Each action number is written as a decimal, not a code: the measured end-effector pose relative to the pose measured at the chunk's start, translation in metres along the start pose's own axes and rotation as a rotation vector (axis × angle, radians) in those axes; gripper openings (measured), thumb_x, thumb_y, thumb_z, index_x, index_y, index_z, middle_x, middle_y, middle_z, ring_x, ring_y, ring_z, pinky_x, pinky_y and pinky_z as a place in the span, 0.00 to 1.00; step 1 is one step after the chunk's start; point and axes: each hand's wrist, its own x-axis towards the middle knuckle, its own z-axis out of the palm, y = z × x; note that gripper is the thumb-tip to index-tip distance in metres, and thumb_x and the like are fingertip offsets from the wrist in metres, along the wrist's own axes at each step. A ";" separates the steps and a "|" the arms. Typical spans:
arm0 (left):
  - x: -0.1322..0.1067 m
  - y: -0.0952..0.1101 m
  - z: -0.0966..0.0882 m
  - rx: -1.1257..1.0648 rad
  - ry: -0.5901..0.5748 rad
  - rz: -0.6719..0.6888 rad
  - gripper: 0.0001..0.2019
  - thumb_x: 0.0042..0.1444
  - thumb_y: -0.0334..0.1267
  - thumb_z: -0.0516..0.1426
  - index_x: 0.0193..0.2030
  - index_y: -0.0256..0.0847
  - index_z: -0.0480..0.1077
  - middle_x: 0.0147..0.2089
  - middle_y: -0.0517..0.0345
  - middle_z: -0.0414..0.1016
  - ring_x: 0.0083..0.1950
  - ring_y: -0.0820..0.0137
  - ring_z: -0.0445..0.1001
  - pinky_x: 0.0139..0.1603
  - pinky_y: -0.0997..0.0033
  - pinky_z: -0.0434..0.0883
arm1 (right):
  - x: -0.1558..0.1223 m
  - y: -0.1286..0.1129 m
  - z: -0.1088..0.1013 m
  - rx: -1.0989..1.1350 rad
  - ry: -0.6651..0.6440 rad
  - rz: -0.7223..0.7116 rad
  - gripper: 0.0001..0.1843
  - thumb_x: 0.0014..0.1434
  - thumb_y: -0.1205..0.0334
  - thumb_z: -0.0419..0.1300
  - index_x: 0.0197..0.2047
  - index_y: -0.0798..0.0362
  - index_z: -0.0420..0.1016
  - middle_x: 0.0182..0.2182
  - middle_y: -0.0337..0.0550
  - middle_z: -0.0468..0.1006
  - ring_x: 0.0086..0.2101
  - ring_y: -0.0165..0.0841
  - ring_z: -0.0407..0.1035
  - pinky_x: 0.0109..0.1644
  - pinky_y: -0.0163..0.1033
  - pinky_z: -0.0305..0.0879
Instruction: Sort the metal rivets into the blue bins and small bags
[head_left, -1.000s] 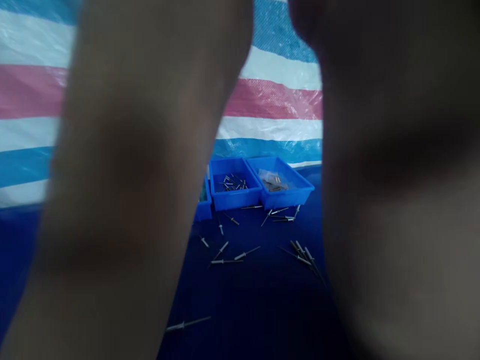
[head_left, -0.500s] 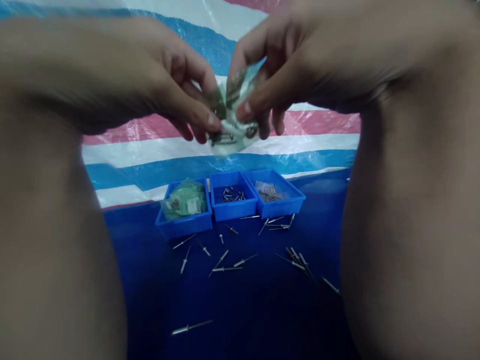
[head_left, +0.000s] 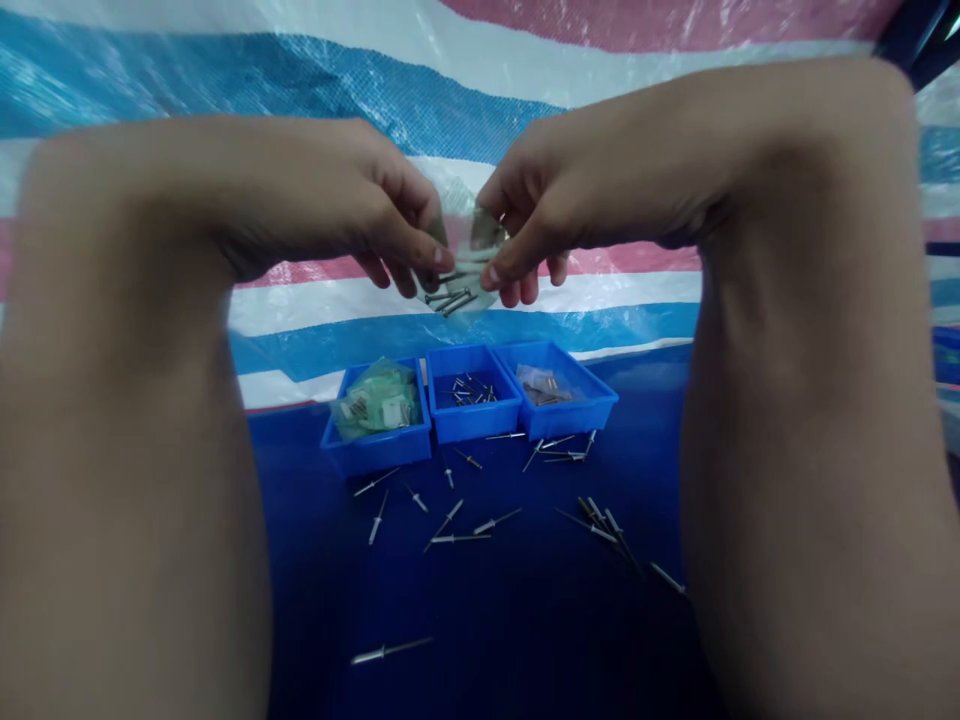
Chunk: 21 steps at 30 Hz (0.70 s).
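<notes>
A small clear plastic bag [head_left: 466,308] hangs between my two hands, above the bins. Several metal screws [head_left: 452,298] show through its lower part. My left hand [head_left: 397,215] pinches the bag's left side between thumb and fingers. On the opposite side my right hand [head_left: 529,225] grips it the same way, thumb in front. The thumbs are close together but apart. My fingers behind the bag are partly hidden.
Below stand a left blue bin [head_left: 379,445] with green-tinted bags, a middle blue bin [head_left: 474,425] with loose rivets, and a right blue bin [head_left: 581,412] with small bags. Several rivets [head_left: 461,539] lie scattered on the dark blue surface [head_left: 510,620]. Striped plastic sheeting [head_left: 315,330] hangs behind.
Both hands have come down slightly in view with the bag still between them. The screws in the bag now lie differently and show more clearly. The bins and loose rivets have shifted slightly right in view.
</notes>
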 end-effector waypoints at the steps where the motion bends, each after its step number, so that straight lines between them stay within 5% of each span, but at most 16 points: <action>1: 0.000 0.000 0.000 0.032 -0.010 0.017 0.17 0.45 0.51 0.61 0.37 0.43 0.76 0.35 0.62 0.78 0.41 0.61 0.73 0.51 0.53 0.64 | 0.000 0.001 0.000 -0.004 -0.008 0.022 0.05 0.51 0.59 0.60 0.30 0.49 0.77 0.25 0.34 0.77 0.27 0.31 0.73 0.23 0.31 0.67; 8: 0.002 0.010 0.004 0.032 -0.114 0.085 0.16 0.45 0.50 0.59 0.41 0.48 0.75 0.36 0.64 0.77 0.42 0.60 0.72 0.45 0.56 0.67 | 0.007 0.002 0.001 -0.080 -0.097 -0.016 0.10 0.47 0.53 0.60 0.31 0.48 0.76 0.26 0.35 0.77 0.27 0.33 0.72 0.23 0.34 0.66; 14: -0.001 0.019 0.008 0.104 -0.184 0.019 0.15 0.42 0.51 0.58 0.35 0.48 0.76 0.26 0.58 0.74 0.33 0.59 0.72 0.39 0.53 0.69 | 0.004 -0.007 0.000 -0.117 0.052 0.065 0.12 0.46 0.50 0.59 0.31 0.48 0.75 0.25 0.34 0.74 0.26 0.31 0.68 0.20 0.32 0.59; 18: -0.003 0.023 0.011 0.144 -0.168 -0.053 0.16 0.42 0.52 0.58 0.34 0.48 0.76 0.28 0.59 0.74 0.35 0.60 0.72 0.41 0.53 0.68 | 0.000 -0.008 -0.002 -0.077 0.082 0.079 0.11 0.46 0.52 0.60 0.33 0.47 0.75 0.21 0.32 0.69 0.19 0.24 0.59 0.16 0.30 0.49; 21: -0.002 0.021 0.011 0.120 -0.208 -0.042 0.18 0.43 0.52 0.58 0.40 0.47 0.76 0.33 0.61 0.75 0.39 0.62 0.72 0.45 0.56 0.67 | 0.001 -0.004 -0.003 -0.073 0.061 0.051 0.09 0.47 0.54 0.60 0.32 0.46 0.76 0.23 0.32 0.71 0.21 0.25 0.62 0.17 0.29 0.52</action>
